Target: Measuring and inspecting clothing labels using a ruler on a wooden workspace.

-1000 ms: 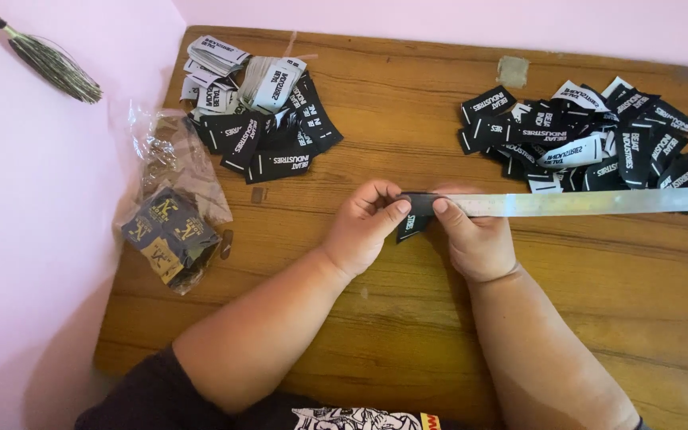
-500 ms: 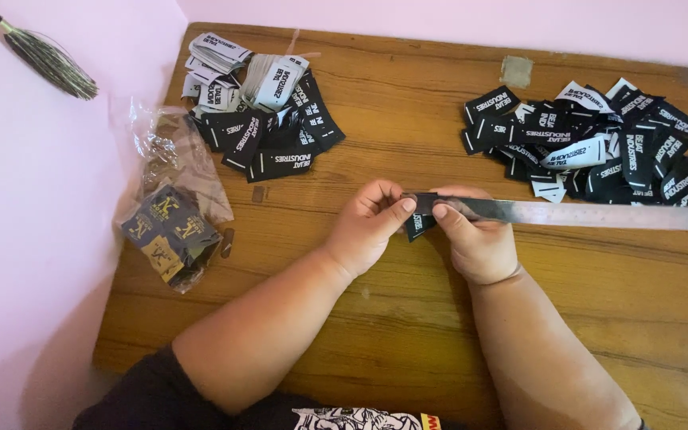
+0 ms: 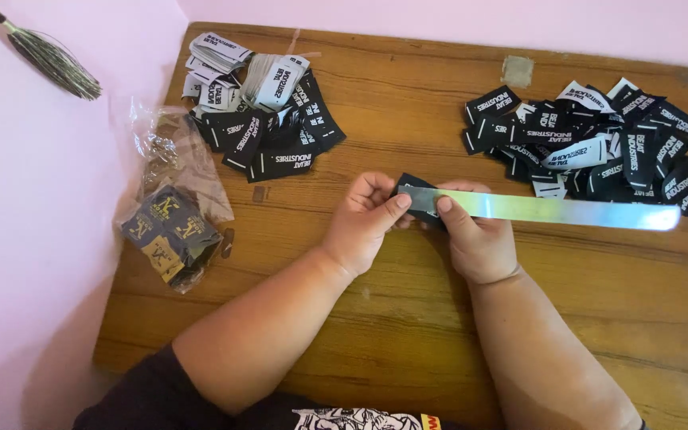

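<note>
Wooden table (image 3: 408, 334); hands pinch black label (image 3: 409, 181), steel ruler (image 3: 551, 210).

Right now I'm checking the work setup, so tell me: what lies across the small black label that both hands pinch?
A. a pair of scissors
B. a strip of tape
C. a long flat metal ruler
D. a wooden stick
C: the left hand and right hand press a long flat metal ruler over the black label; it reaches toward the right-hand label pile.

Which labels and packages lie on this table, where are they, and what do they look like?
Folded label pile: far left, black and white.
Loose label pile: far right, black and white.
Held label: centre, black, under metal ruler.
Clear plastic bag: left edge, black-and-gold labels.
</note>
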